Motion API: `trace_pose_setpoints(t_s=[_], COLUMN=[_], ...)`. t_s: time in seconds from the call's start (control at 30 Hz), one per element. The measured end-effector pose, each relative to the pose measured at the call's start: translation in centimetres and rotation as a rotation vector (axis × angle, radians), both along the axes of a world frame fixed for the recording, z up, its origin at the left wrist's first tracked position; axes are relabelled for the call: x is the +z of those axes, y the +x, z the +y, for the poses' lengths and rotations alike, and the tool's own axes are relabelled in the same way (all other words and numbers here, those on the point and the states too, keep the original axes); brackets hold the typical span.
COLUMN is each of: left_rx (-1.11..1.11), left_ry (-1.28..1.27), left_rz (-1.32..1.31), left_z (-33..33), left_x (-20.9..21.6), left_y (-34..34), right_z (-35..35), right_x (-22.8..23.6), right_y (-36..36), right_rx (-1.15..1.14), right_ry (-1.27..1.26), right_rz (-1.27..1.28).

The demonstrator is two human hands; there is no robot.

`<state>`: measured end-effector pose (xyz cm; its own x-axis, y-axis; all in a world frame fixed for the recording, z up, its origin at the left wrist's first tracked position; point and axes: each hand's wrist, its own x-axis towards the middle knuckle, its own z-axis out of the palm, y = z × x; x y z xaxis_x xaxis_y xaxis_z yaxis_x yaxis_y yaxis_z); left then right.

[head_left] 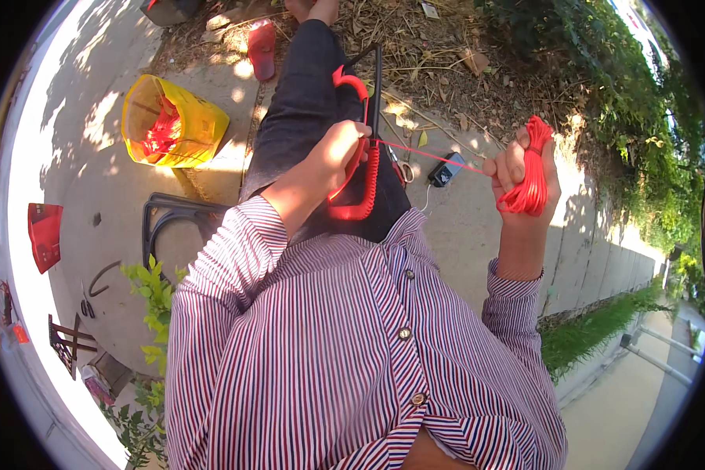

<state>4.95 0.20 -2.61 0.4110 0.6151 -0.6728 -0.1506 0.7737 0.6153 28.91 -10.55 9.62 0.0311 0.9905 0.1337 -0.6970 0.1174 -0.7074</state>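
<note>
A black frame rests across my lap, partly wound with red cord in tight coils. My left hand is closed on the wrapped side of the frame. A single strand runs taut from beside it to my right hand, held out to the right. That hand is wrapped round a bundle of red cord, with the loops hanging on both sides of the fingers. Part of the frame is hidden by my left hand and arm.
Left of my leg stands a yellow container with red cord inside. Near it lies another black frame. Scissors and a small dark device lie right of my lap. A red slipper is ahead; greenery lines the right.
</note>
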Motion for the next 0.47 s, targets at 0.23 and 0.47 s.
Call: trace_pose_setpoints(t_s=[0.23, 0.47], left_rx=[-0.129, -0.457], left_ry=[0.238, 1.462], left_rz=[-0.148, 0.303], left_z=[0.0, -4.3], left_x=[-1.0, 7.9], left_y=[-0.7, -0.2], right_z=[-4.8, -2.4], right_x=[1.3, -5.9], right_y=[5.8, -2.1], right_rx=[-0.397, 0.088], right_ry=[0.106, -0.301], right_rz=[0.154, 0.035])
